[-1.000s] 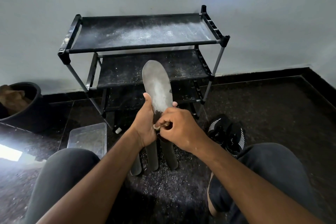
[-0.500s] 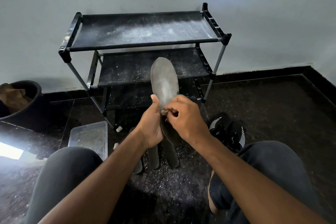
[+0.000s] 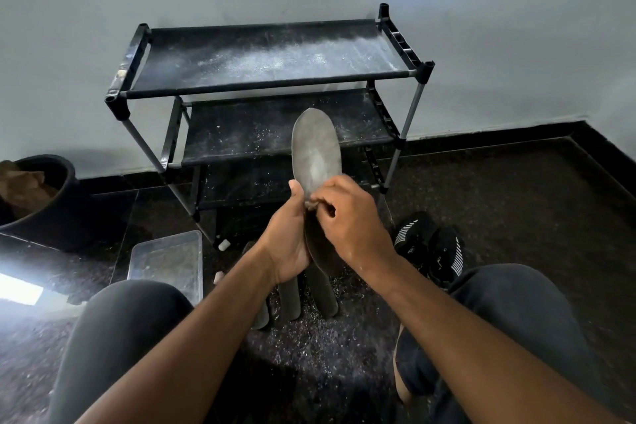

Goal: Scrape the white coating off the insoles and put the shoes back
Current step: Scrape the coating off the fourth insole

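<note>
Grey insole: the long, flat grey foam insole (image 3: 316, 148) is standing upright in mid-air before the rack, toe end up, so that its chalky face is turned toward the scraping hand.
Left hand: the left hand (image 3: 288, 241) is gripping the insole at its waist, fingers curled behind, bracing it against pressure.
Right hand: the right hand (image 3: 347, 220) is pinching a small scraping piece, too hidden to identify, and pressing it on the insole's face.
White patch: a pale streak (image 3: 315, 167) is lying just above the fingers, probably coating not yet removed.
Floor: three more grey insoles (image 3: 323, 293) are lying below the hands amid white flakes.
Shoes: black striped shoes (image 3: 430, 248) are waiting on the floor, beside the right knee.
Rack: the black three-tier shoe rack (image 3: 268, 55) is standing dusty, without shoes.
</note>
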Available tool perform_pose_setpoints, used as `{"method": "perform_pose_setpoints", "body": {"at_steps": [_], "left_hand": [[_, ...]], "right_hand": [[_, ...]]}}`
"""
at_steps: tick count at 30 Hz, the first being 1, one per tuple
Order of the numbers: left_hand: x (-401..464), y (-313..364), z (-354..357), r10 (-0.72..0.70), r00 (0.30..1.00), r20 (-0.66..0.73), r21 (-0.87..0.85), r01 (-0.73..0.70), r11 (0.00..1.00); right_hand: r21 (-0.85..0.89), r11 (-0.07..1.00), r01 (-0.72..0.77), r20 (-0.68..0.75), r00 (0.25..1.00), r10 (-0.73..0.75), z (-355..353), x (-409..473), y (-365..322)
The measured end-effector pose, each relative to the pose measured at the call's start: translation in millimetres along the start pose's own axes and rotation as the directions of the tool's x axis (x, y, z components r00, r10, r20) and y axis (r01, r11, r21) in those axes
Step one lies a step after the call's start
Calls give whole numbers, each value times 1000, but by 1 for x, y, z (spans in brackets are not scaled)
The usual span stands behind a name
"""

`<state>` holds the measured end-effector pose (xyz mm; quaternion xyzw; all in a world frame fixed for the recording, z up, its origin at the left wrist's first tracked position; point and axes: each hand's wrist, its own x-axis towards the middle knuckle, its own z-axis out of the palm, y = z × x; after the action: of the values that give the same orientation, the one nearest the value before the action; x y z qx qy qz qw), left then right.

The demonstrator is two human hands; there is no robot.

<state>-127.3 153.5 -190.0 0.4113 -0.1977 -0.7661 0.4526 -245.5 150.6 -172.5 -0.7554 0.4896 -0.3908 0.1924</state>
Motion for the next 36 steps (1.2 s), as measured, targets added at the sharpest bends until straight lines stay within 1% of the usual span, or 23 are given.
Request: {"method": "perform_pose_setpoints", "body": {"at_steps": [1, 2, 5, 7, 9, 12, 13, 15, 18, 20, 22, 24, 28, 29, 31, 34, 36], "left_hand": [[-1, 0, 1, 3, 1000, 13, 0, -3, 1000], [-1, 2, 1, 13, 1000, 17, -2, -13, 1000], [2, 10, -5, 67, 998, -18, -14, -67, 998], [4, 12, -9, 82, 996, -41, 6, -82, 997], [3, 10, -9, 71, 997, -29, 9, -71, 997], [4, 5, -8, 49, 999, 2, -22, -49, 999], [4, 5, -8, 50, 999, -3, -27, -50, 998], [6, 5, -9, 58, 998, -13, -34, -59, 998], [9, 3, -11, 52, 998, -22, -19, -53, 998], [8, 3, -12, 46, 999, -16, -40, -47, 998], [6, 6, -11, 49, 999, -3, -46, -49, 998], [5, 6, -10, 54, 999, 4, -42, -54, 998], [8, -2, -9, 31, 1000, -3, -22, -31, 999], [8, -2, -9, 25, 1000, -5, -21, -25, 999], [9, -1, -11, 34, 999, -4, -28, -34, 999], [9, 4, -12, 52, 999, 18, -29, -51, 998], [10, 2, -12, 46, 999, 12, -24, -46, 999]], "right_hand": [[-2, 1000, 2, -23, 1000, -2, -1, 1, 1], [11, 1000, -1, -15, 1000, 2, -1, 0, 1], [31, 999, 45, 131, 990, -49, 0, -4, -2], [-25, 994, 103, 218, 971, -95, 1, -5, 0], [-136, 982, 131, 242, 966, -95, -2, -1, 6], [-255, 956, 142, 163, 981, -102, -6, 2, 14], [-256, 956, 146, 133, 984, -115, -5, 1, 14], [-197, 968, 157, 99, 985, -139, 0, -2, 8], [-120, 977, 179, 120, 979, -164, 4, -7, 1], [-167, 970, 176, 128, 980, -155, -1, -3, 6], [-237, 963, 126, 102, 989, -105, -8, 3, 15], [-258, 960, 106, 75, 993, -90, -8, 4, 17], [-94, 986, 140, 90, 987, -131, 5, -6, 3], [-81, 986, 145, 103, 985, -137, 4, -6, 3], [-138, 981, 134, 117, 986, -118, -1, -2, 10], [-240, 968, 73, 69, 996, -58, -8, 4, 21], [-202, 975, 90, 69, 995, -78, -4, 1, 16]]}}
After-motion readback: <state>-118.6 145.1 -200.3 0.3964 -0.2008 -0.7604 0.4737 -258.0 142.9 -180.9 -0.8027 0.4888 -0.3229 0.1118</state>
